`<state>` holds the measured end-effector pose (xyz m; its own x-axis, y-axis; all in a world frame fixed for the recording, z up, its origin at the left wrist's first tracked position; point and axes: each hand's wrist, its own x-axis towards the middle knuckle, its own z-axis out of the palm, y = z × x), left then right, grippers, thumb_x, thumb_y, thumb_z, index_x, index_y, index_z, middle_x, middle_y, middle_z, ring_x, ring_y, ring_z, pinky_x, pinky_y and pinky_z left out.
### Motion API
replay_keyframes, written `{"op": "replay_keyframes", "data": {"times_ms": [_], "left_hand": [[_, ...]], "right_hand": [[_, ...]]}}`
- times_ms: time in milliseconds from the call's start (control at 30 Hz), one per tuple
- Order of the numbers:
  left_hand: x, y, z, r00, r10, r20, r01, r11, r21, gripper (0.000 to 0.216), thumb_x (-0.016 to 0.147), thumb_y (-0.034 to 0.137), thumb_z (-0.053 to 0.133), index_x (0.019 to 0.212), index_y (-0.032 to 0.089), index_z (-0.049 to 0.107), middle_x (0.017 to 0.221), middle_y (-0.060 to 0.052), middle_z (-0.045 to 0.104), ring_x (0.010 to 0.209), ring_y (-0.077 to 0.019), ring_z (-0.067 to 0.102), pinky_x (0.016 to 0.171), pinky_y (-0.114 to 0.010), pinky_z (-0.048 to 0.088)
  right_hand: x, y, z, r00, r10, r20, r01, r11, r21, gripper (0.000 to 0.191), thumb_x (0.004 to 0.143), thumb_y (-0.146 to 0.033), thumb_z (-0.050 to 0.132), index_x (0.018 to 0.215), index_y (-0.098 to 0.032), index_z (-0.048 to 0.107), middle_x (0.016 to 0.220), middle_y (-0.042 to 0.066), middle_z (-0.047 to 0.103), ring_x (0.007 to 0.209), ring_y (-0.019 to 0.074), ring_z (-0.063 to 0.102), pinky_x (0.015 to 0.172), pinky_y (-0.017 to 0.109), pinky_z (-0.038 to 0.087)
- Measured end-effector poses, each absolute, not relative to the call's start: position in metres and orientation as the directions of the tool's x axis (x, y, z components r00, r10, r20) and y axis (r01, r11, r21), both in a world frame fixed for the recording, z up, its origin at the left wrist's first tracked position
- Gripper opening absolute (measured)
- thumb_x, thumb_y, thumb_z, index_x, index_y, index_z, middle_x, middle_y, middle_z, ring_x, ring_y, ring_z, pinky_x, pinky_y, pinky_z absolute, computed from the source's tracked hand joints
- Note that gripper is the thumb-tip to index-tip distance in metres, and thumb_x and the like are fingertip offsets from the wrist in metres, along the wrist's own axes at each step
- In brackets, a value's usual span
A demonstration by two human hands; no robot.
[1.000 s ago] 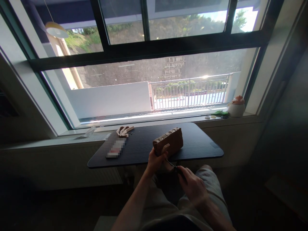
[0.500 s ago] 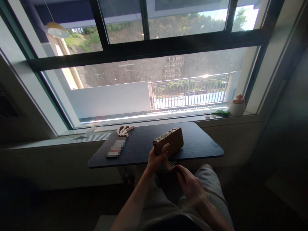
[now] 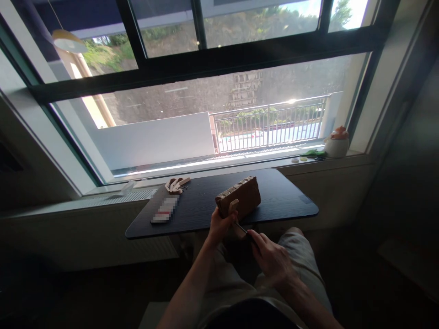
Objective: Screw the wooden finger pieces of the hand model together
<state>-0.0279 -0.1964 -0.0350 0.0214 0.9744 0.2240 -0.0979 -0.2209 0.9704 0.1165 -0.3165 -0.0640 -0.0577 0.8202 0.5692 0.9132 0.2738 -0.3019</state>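
My left hand [image 3: 219, 228] is closed around the near left end of a brown, cardboard-like box [image 3: 247, 200], which tilts over the table's front edge. A small pale wooden piece [image 3: 233, 205] stands against the box's near side, by my left thumb. In my right hand [image 3: 272, 258] is a screwdriver [image 3: 242, 228]. Its thin shaft points up and left to the underside of the box, beside my left fingers. The tip is hidden there, and my right fingers wrap the dark handle. Below the box, another pale part shows dimly between the hands.
The dark table [image 3: 202, 205] has rounded corners. On its left lie several pale wooden parts [image 3: 176, 185] with small screws [image 3: 185, 187], and a blurred-out flat rectangular object [image 3: 165, 209]. A white pot [image 3: 336, 147] stands on the windowsill at right. My knees are under the table.
The camera view has shifted slightly. My right hand has turned a little around the screwdriver handle, its fingers now more on top. The left hand's hold on the box looks the same.
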Motion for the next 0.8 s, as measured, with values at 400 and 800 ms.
{"op": "replay_keyframes", "data": {"times_ms": [400, 800], "left_hand": [[-0.0290, -0.1921, -0.0405, 0.076, 0.965, 0.249, -0.162, -0.235, 0.958, 0.051, 0.055, 0.032, 0.082, 0.096, 0.011, 0.062, 0.082, -0.007, 0.069, 0.070, -0.0176, 0.064, 0.061, -0.026, 0.050], [-0.0287, -0.1928, -0.0425, 0.067, 0.959, 0.275, -0.077, -0.270, 0.960, 0.045, 0.061, 0.033, 0.078, 0.097, 0.011, 0.062, 0.083, -0.006, 0.068, 0.069, -0.0159, 0.063, 0.059, -0.024, 0.049]], "right_hand": [[0.1189, -0.3127, -0.0706, 0.061, 0.915, 0.398, 0.765, 0.213, -0.608, 0.035, 0.090, -0.025, 0.040, 0.123, -0.023, 0.049, 0.107, 0.003, 0.067, 0.092, 0.0190, 0.065, 0.076, 0.030, 0.051], [0.1161, -0.3141, -0.0649, -0.122, 0.818, 0.562, 0.937, 0.281, -0.206, 0.036, 0.093, -0.023, 0.036, 0.124, -0.018, 0.053, 0.090, 0.005, 0.065, 0.071, 0.0166, 0.065, 0.056, 0.025, 0.046]]}}
